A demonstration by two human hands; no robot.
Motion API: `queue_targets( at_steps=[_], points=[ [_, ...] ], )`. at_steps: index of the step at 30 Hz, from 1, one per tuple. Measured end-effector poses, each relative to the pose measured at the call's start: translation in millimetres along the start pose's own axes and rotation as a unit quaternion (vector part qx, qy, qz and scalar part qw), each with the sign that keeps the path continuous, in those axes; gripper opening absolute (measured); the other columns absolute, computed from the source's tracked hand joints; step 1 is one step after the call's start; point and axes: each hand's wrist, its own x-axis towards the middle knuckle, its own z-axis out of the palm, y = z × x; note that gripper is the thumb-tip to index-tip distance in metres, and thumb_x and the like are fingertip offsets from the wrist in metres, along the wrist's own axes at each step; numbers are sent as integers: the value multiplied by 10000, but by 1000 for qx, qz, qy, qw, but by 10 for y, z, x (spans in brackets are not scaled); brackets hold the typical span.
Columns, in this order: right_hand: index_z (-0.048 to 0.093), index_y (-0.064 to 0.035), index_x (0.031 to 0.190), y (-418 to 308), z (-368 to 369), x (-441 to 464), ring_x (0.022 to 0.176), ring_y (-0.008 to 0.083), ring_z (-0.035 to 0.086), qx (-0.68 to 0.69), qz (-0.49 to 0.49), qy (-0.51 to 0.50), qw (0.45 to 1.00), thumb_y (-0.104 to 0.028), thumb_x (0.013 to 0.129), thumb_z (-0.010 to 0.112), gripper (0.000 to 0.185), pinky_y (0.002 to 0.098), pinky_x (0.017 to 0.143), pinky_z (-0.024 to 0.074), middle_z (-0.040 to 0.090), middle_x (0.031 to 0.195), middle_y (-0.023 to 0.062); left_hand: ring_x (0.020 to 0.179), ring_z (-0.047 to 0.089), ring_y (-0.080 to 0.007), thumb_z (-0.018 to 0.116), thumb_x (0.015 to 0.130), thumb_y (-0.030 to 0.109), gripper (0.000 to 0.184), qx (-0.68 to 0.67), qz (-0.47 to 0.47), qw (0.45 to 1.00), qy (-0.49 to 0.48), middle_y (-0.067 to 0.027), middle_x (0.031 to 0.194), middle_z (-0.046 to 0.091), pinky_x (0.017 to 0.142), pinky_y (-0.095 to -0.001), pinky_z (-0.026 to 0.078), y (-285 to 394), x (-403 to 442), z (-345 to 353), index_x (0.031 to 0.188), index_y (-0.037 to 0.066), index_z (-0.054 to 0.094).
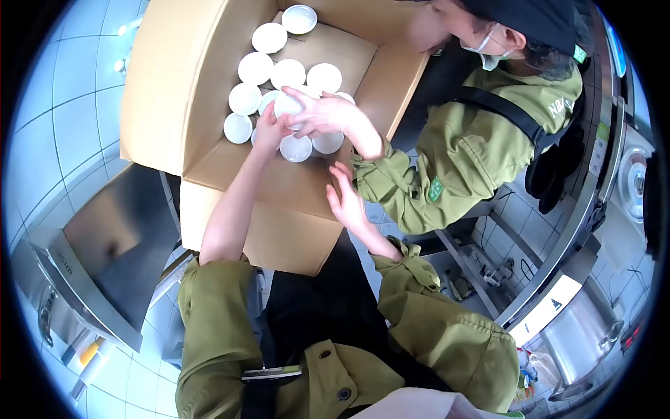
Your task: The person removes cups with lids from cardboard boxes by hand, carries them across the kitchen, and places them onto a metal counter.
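A large cardboard box stands open in front of me with several round white tubs inside. My left hand reaches into it, its fingers closed at the edge of one white tub. A co-worker's hand lies over the same tub from the right, covering part of it. Another tub sits just below these two hands. My right hand is at the box's near right side, under the co-worker's forearm, fingers apart and holding nothing.
A co-worker in a green shirt and dark cap leans in from the right. A steel appliance stands at the left. Metal shelving and a steel counter are on the right.
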Motion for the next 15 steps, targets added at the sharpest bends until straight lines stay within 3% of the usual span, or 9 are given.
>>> queue_targets(
  at_steps=[5, 6, 7, 8, 11, 13, 15],
  points=[
    [522, -38, 1098, -29, -89, -72, 936, 342, 575, 15, -35, 13, 999, -32, 773, 559, 327, 364, 775, 485, 507, 1168, 159, 731, 565, -92, 510, 894, 95, 549, 81, -16, 997, 4, -39, 888, 566, 597, -225, 484, -94, 169, -148, 1375, 54, 250],
    [544, -49, 1068, 26, -42, -95, 897, 301, 589, 5, -55, 27, 998, -19, 740, 575, 331, 367, 745, 488, 520, 1166, 127, 710, 553, -81, 519, 892, 107, 552, 84, -16, 996, -5, -28, 867, 560, 586, -222, 475, -127, 211, -184, 1375, 57, 257],
    [545, -52, 1066, 63, -20, -139, 914, 286, 587, -12, -73, 25, 997, -23, 724, 580, 345, 373, 748, 486, 517, 1169, 117, 690, 542, -70, 529, 890, 118, 555, 89, -14, 996, -12, -17, 846, 553, 575, -219, 466, -151, 247, -230, 1374, 59, 264],
    [546, -55, 1065, 97, 0, -162, 931, 272, 585, -25, -92, 26, 995, -27, 709, 585, 359, 379, 750, 484, 515, 1172, 108, 697, 537, -61, 534, 888, 132, 551, 183, -43, 982, 15, -7, 853, 557, 559, -208, 446, -163, 334, -291, 1373, 75, 279],
    [553, -66, 1057, 106, 11, -161, 915, 237, 585, -59, -113, 11, 992, -36, 668, 596, 392, 372, 743, 478, 517, 1169, 86, 677, 532, -60, 513, 892, 97, 557, 153, -68, 985, -34, -23, 842, 577, 586, -213, 457, -121, 450, -383, 1381, 58, 249],
    [555, -69, 1055, 125, 0, -199, 911, 247, 580, -78, -97, -19, 992, -39, 670, 595, 387, 372, 748, 475, 516, 1168, 89, 705, 530, -57, 532, 886, 131, 578, 134, -103, 985, -37, -21, 915, 566, 597, -203, 463, 155, 340, -221, 1388, 97, 249],
    [556, -58, 1047, 112, -12, -209, 904, 264, 576, -57, -80, -15, 995, -30, 672, 591, 378, 372, 748, 475, 517, 1158, 99, 814, 528, -67, 531, 891, 247, 620, 188, -123, 972, -69, -3, 1027, 570, 691, -235, 433, 252, 394, -211, 1403, 119, 205]
  ],
)
